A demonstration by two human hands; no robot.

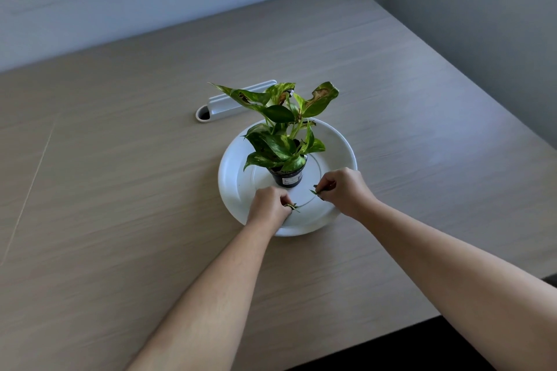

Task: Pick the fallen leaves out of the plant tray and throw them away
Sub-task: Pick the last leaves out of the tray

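Observation:
A round white plant tray (pixel 334 144) sits in the middle of the wooden table. A small green potted plant (pixel 286 141) in a dark pot (pixel 288 178) stands in it. Over the tray's near left part, my left hand (pixel 268 208) pinches a small green fallen leaf (pixel 293 206) between its fingertips. My right hand (pixel 343 190) is over the tray's near right part, fingers closed on another green fallen leaf (pixel 315 191). Both hands are just in front of the pot. Any other leaves under the hands are hidden.
A white oblong cable outlet cover (pixel 224 105) is set into the table behind the tray. The table's near edge (pixel 391 337) runs at the lower right, with dark floor beyond. A wall runs along the far side and the right.

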